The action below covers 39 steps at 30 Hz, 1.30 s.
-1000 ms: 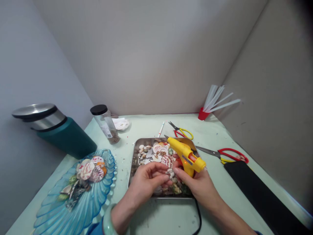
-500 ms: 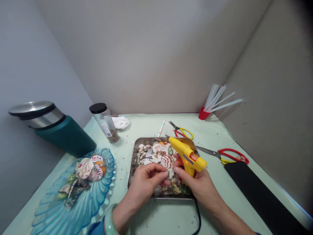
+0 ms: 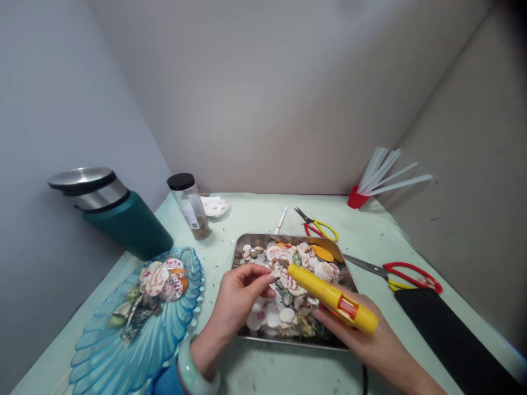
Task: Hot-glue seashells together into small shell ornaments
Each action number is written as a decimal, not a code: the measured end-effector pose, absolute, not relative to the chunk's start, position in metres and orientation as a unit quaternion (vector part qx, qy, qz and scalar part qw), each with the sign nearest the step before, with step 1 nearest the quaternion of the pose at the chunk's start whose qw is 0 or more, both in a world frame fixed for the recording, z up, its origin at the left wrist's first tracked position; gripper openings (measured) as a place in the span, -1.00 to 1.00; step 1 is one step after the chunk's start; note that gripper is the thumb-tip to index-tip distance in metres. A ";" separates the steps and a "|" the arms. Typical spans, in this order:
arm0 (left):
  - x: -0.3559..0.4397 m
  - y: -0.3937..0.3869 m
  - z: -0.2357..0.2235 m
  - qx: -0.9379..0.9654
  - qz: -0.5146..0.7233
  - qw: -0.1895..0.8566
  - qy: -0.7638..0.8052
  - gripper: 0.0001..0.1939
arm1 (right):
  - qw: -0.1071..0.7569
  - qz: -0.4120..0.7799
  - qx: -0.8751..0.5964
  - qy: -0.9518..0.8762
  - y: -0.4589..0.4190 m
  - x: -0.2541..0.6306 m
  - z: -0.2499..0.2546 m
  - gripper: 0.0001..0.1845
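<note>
My left hand [image 3: 241, 299] pinches a small whitish shell [image 3: 277, 271] between thumb and fingertips; most of it is hidden. My right hand [image 3: 364, 337] is wrapped round a yellow hot glue gun [image 3: 317, 288], whose nozzle points left, close beside the pinched shell. I cannot tell whether nozzle and shell touch. Both hands are over a metal tray [image 3: 294, 344] of mixed seashells, among them a striped scallop [image 3: 287, 280] and flat white shells [image 3: 272, 316]. To the left, a blue shell-shaped dish [image 3: 164, 334] bears a cluster of joined shells [image 3: 156, 280].
A teal bottle [image 3: 134, 226] and a black-lidded jar [image 3: 192, 211] stand at the left, with crumpled white tissue [image 3: 216, 207] behind. Two scissors [image 3: 319, 226] and large shears [image 3: 387, 270] lie right, near a black strip [image 3: 444, 340]. Glue sticks fill a red cup [image 3: 357, 198].
My right fingers have left the small shell and now grip the glue gun, which has swung flatter with its nozzle near my left fingertips. The view has shifted slightly left.
</note>
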<state>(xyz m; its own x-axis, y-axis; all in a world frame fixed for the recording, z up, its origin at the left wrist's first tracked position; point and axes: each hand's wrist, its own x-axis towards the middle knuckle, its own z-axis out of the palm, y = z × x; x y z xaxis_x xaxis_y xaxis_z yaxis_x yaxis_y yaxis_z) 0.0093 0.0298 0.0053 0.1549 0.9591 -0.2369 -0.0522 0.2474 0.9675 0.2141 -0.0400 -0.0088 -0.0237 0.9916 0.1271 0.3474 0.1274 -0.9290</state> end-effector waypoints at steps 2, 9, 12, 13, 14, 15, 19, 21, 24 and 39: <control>0.008 0.031 0.005 0.442 0.413 0.621 0.498 -0.82 | 0.395 0.370 -0.545 -0.641 -0.039 0.213 -0.006 -0.91; 0.007 0.030 0.003 0.441 0.418 0.620 0.496 -0.81 | 0.376 0.344 -0.547 -0.663 -0.038 0.215 -0.011 -0.89; 0.008 0.029 0.005 0.449 0.415 0.613 0.501 -0.81 | 0.374 0.354 -0.544 -0.663 -0.037 0.215 -0.011 -0.91; 0.008 0.028 0.005 0.452 0.415 0.610 0.502 -0.81 | 0.371 0.357 -0.541 -0.665 -0.037 0.214 -0.010 -0.91; 0.008 0.028 0.005 0.455 0.415 0.608 0.502 -0.81 | 0.368 0.360 -0.539 -0.667 -0.037 0.214 -0.010 -0.91; 0.008 0.028 0.005 0.457 0.415 0.606 0.502 -0.82 | 0.365 0.361 -0.536 -0.670 -0.037 0.214 -0.009 -0.91; 0.007 0.028 0.003 0.455 0.419 0.607 0.499 -0.83 | 0.358 0.356 -0.526 -0.684 -0.037 0.215 -0.009 -0.92; 0.007 0.029 0.002 0.451 0.423 0.607 0.499 -0.84 | 0.359 0.351 -0.523 -0.689 -0.038 0.215 -0.010 -0.92; 0.007 0.030 0.001 0.447 0.430 0.605 0.499 -0.84 | 0.358 0.351 -0.518 -0.693 -0.038 0.216 -0.011 -0.94; 0.007 0.029 0.003 0.431 0.423 0.623 0.497 -0.84 | 0.349 0.341 -0.527 -0.696 -0.038 0.215 -0.010 -0.92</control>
<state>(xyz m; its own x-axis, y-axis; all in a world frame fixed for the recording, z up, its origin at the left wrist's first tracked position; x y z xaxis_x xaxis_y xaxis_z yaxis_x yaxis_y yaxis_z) 0.0074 0.0295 0.0028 0.1485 0.9556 -0.2546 -0.0991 0.2705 0.9576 0.2151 -0.0379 -0.0100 -0.2019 0.9712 0.1265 0.4951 0.2127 -0.8424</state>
